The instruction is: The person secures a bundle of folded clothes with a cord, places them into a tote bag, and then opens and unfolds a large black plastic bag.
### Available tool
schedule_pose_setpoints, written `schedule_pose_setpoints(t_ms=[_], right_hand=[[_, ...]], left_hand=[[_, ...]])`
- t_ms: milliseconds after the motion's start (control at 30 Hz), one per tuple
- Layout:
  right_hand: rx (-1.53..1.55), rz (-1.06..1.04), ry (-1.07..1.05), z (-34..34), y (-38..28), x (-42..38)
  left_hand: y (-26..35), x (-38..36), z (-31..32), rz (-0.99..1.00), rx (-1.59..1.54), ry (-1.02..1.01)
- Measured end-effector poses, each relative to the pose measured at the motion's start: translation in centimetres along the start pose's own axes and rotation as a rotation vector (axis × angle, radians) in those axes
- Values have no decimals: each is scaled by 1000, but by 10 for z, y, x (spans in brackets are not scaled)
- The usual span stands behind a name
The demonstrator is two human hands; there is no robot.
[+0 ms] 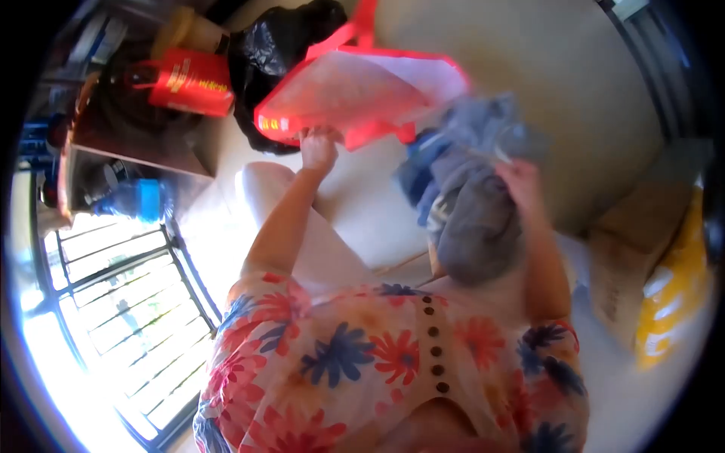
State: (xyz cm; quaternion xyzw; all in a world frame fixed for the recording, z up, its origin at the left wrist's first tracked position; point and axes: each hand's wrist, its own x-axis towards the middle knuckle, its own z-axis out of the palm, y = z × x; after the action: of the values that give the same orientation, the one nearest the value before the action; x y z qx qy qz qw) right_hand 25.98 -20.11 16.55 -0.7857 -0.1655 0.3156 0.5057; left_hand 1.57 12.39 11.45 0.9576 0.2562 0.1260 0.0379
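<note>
Left hand: closed on the red bag – 11 o'clock
Right hand: gripping gray-blue clothes – 1 o'clock
Black bag: beside the red bag, 11 o'clock

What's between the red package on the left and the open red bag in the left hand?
A black plastic bag, in the head view, between the red package and the open red bag in the left hand.
</note>
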Motion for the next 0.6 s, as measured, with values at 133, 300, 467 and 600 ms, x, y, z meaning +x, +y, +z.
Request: schedule_pose_setpoints(t_ms=[133, 300, 467, 600], right_hand=[[97, -38, 176, -30, -39, -11], [175, -133, 333, -71, -104, -36], [149, -211, 490, -116, -171, -75], [47, -270, 366, -111, -206, -111]], left_hand=[[24, -52, 16, -6, 8, -268], [88, -87, 55, -39, 10, -720], [130, -88, 27, 70, -160, -658], [148, -71, 6, 89, -173, -796]])
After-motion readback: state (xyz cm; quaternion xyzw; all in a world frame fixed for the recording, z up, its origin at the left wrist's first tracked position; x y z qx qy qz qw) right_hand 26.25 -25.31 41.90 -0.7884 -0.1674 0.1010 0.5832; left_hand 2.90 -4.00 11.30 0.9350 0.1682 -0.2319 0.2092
